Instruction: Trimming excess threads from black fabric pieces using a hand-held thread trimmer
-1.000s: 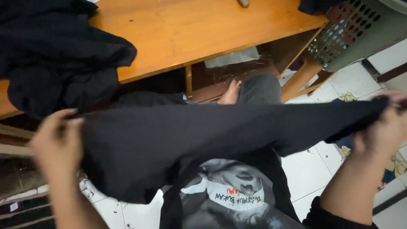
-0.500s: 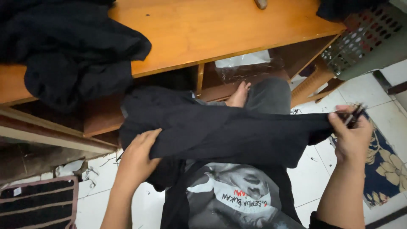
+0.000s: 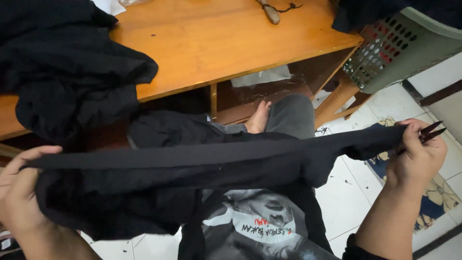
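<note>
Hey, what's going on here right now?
A seated person stretches a black garment taut between both hands over their lap. The left hand pinches one end; the right hand grips the other end along with small dark snips. More black clothes lie piled on the wooden table ahead.

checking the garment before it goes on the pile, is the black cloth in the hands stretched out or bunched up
Stretched out: the black cloth runs taut between the left hand and the right hand, its lower part hanging slack.

Clear plastic bag (image 3: 261, 77) — under table (image 3: 216, 43)
</note>
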